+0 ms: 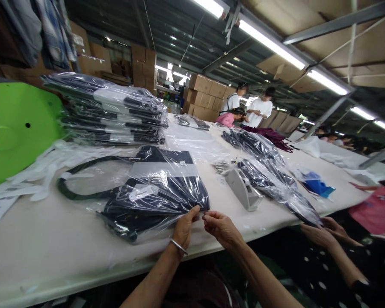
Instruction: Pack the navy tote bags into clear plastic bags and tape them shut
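Observation:
A folded dark navy item with a long looped strap, possibly an apron point(167, 188), lies in a clear plastic bag point(158, 220) on the table before me. It has a pale grey band across it and a white tag point(143, 192) on top. My left hand point(185, 226) grips the bag's near right corner, thumb on top and the other fingers hidden underneath. Just beside that corner, my right hand point(223, 229) is closed in a pinch, thumb against forefinger. Whatever sits between those fingertips is too small to make out.
Bagged dark items form a tall stack point(115, 113) at the back left, beside a green plastic panel point(19, 128) and white paper strips point(48, 169). A grey tape dispenser point(244, 190) stands right of my hands. A co-worker's hands point(324, 233) hold another bagged item point(272, 182).

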### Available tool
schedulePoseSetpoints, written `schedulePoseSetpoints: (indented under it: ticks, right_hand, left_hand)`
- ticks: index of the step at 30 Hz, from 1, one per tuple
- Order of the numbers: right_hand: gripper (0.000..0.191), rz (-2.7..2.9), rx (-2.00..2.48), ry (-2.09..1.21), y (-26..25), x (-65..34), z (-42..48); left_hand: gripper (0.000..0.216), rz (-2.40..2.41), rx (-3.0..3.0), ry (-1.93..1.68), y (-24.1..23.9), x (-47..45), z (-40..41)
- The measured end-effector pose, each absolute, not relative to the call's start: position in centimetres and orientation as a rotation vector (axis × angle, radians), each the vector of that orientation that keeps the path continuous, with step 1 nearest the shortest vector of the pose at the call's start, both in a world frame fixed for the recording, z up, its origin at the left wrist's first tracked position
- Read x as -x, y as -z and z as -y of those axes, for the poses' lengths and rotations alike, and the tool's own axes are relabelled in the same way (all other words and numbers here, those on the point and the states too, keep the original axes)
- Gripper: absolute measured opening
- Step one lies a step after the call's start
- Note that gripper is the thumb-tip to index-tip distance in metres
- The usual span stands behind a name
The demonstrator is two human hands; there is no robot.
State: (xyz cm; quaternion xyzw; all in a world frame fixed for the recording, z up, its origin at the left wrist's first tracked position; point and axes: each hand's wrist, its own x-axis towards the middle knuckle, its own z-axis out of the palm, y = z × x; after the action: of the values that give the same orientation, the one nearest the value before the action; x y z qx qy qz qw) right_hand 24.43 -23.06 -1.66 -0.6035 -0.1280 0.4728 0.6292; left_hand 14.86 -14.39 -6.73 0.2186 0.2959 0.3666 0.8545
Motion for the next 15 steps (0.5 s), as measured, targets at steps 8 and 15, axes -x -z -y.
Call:
schedulePoseSetpoints:
  ticks: [8,15]
  right_hand:
    - [0.045,0.414,1.457,-0.974,2.5,-23.7,22.0]
    - [0.044,1.012,1.753,-0.244,4.2,-23.1,21.8]
  left_hand:
    - [0.033,-0.668,-0.375,-0.72,6.0,-14.1,14.1]
    - [0.025,-0.738,-0.325,-0.663,5.3,-12.9,13.9]
